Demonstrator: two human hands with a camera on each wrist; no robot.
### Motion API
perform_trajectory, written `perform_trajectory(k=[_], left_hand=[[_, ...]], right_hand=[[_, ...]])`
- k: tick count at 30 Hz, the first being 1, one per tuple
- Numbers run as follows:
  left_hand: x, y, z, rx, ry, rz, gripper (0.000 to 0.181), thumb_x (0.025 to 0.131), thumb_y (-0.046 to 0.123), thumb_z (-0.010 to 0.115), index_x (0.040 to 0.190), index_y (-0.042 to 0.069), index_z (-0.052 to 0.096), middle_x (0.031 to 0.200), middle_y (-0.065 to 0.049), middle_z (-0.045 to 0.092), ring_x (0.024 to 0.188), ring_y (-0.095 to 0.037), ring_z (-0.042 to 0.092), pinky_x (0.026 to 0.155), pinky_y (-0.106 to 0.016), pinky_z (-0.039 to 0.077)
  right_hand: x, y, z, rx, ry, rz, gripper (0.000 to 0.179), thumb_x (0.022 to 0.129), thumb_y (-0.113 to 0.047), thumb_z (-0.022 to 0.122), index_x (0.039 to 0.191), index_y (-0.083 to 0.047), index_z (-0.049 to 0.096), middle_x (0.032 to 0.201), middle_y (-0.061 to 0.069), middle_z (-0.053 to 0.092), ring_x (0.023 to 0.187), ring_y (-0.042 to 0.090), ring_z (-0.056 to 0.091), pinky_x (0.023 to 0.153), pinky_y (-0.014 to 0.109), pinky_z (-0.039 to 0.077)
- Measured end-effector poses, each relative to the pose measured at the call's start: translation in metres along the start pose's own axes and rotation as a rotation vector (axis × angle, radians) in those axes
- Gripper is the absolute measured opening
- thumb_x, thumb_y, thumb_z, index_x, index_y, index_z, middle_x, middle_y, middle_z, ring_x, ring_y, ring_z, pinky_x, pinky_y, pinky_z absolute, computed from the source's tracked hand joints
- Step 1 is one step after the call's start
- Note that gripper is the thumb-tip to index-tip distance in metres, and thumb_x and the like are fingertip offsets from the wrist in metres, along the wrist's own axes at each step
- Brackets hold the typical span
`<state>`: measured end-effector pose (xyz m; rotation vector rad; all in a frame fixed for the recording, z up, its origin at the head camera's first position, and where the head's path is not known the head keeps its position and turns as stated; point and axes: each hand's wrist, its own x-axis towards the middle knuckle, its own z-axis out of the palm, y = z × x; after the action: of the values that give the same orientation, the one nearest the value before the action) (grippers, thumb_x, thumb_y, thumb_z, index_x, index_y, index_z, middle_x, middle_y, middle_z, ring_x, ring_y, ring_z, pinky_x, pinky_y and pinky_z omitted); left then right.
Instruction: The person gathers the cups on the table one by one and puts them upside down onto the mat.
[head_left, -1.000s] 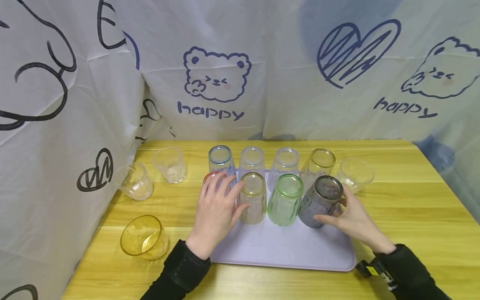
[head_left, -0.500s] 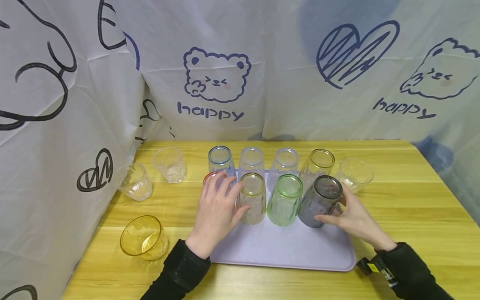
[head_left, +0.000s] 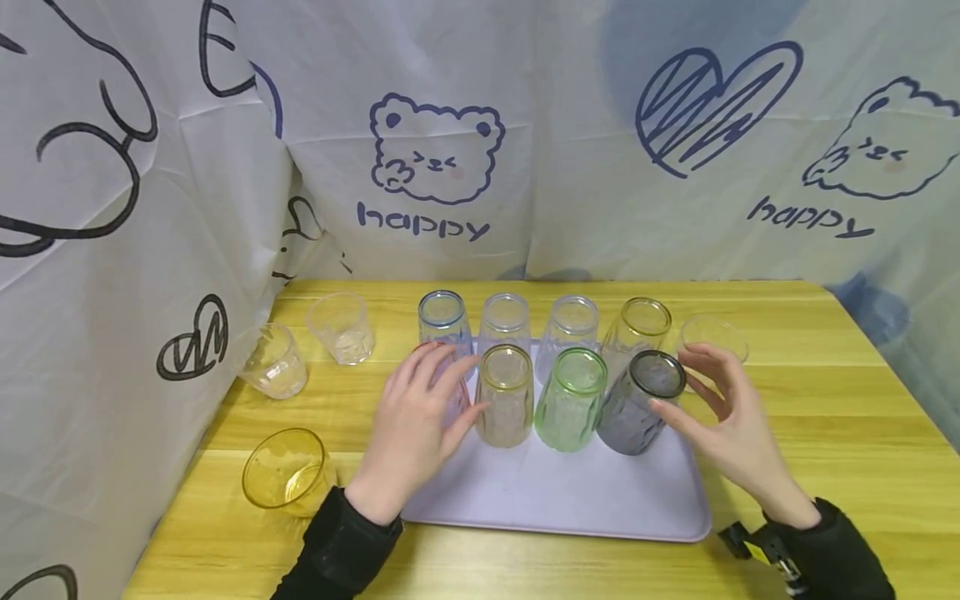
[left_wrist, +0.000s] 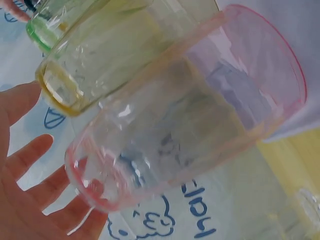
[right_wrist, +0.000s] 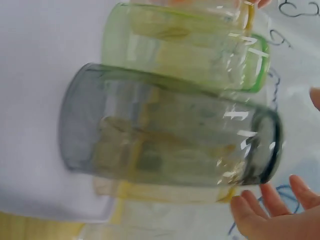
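Grey glass [head_left: 636, 414] and red glass [left_wrist: 185, 110] each had a hand beside it, both flipped upside down on the tray [head_left: 555, 500]. Left hand [head_left: 408, 425] was at the tray's left end, fingers spread and loose next to the red one. Pretty much the same deal for the right hand [head_left: 735, 425] at the tray's right end, next to the grey one. Hands were well apart, and neither had closed on anything; couldn't tell whether a fingertip was touching. Between those two on the tray, a yellowish glass [head_left: 506, 408] and a green glass [head_left: 572, 412] filled out the near row. Toward the tray's far edge: blue glass [head_left: 444, 321], two clear glasses [head_left: 572, 325] and an amber-rimmed glass [head_left: 637, 333], also flipped. Left of the tray, the table [head_left: 540, 571] had a yellow cup [head_left: 288, 471] and two clear cups [head_left: 273, 367]. Behind the tray hung a doodle-covered cloth [head_left: 570, 167].
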<state>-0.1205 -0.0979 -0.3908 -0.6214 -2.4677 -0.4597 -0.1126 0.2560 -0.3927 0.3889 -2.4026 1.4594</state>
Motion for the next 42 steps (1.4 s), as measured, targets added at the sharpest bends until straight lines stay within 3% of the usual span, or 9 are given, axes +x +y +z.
perform_trajectory(k=[4,9,12,15,23,29,38,42], left_hand=[[-0.006,-0.005,-0.009,0.002,-0.011,-0.043,0.052,0.087,0.036,0.077,0.132,0.017,0.06,0.136,-0.011,0.06,0.131,-0.036,0.053,0.111,-0.053,0.044],[-0.018,-0.014,-0.023,0.04,-0.021,-0.086,0.057,0.086,0.037,0.078,0.135,0.016,0.059,0.137,-0.013,0.059,0.13,-0.039,0.053,0.108,-0.056,0.044],[-0.026,-0.02,-0.031,0.07,-0.018,-0.102,0.061,0.083,0.038,0.079,0.135,0.015,0.059,0.136,-0.015,0.06,0.128,-0.041,0.054,0.106,-0.058,0.046],[-0.033,-0.028,-0.041,0.097,-0.014,-0.12,0.063,0.081,0.04,0.08,0.134,0.014,0.06,0.135,-0.018,0.06,0.125,-0.042,0.055,0.103,-0.058,0.047],[-0.052,-0.045,-0.063,0.132,-0.025,-0.197,0.065,0.08,0.043,0.076,0.135,0.013,0.059,0.135,-0.017,0.06,0.122,-0.042,0.056,0.099,-0.061,0.047],[-0.069,-0.055,-0.073,0.148,-0.042,-0.249,0.069,0.077,0.044,0.077,0.136,0.013,0.058,0.135,-0.018,0.059,0.121,-0.043,0.055,0.098,-0.064,0.046],[-0.089,-0.068,-0.081,0.141,-0.111,-0.345,0.077,0.073,0.046,0.083,0.14,0.017,0.055,0.144,-0.019,0.054,0.12,-0.048,0.056,0.091,-0.068,0.046],[-0.095,-0.072,-0.081,0.152,-0.13,-0.384,0.08,0.072,0.047,0.084,0.14,0.017,0.054,0.143,-0.02,0.054,0.12,-0.047,0.055,0.089,-0.068,0.046]], right_hand=[[0.002,-0.011,0.008,0.06,0.087,-0.167,0.068,0.074,0.025,0.07,0.137,0.011,0.045,0.137,-0.011,0.052,0.132,0.006,0.051,0.114,0.018,0.041],[0.009,-0.026,0.021,0.109,0.195,-0.393,0.057,0.069,0.027,0.065,0.123,0.023,0.05,0.134,-0.004,0.056,0.131,0.015,0.053,0.117,0.027,0.041],[0.012,-0.037,0.031,0.192,0.202,-0.462,0.048,0.07,0.026,0.063,0.117,0.026,0.051,0.131,0.001,0.059,0.126,0.018,0.056,0.114,0.027,0.045],[0.012,-0.05,0.045,0.276,0.157,-0.481,0.045,0.072,0.026,0.061,0.116,0.024,0.053,0.128,0.005,0.061,0.123,0.018,0.057,0.11,0.026,0.048],[0.006,-0.076,0.093,0.37,-0.017,-0.388,0.045,0.077,0.026,0.061,0.119,0.015,0.057,0.123,0.009,0.063,0.119,0.013,0.06,0.101,0.023,0.053],[0.001,-0.087,0.132,0.475,-0.183,-0.277,0.042,0.082,0.022,0.061,0.121,0.009,0.055,0.118,0.025,0.06,0.117,0.01,0.061,0.099,0.028,0.056],[-0.006,-0.095,0.184,0.711,-0.422,0.046,0.037,0.091,0.007,0.06,0.127,0.01,0.05,0.123,0.034,0.057,0.112,0.005,0.062,0.098,0.025,0.056],[-0.007,-0.096,0.208,0.77,-0.496,0.127,0.039,0.092,0.004,0.06,0.128,0.012,0.049,0.121,0.04,0.055,0.108,0.012,0.065,0.094,0.021,0.056]])
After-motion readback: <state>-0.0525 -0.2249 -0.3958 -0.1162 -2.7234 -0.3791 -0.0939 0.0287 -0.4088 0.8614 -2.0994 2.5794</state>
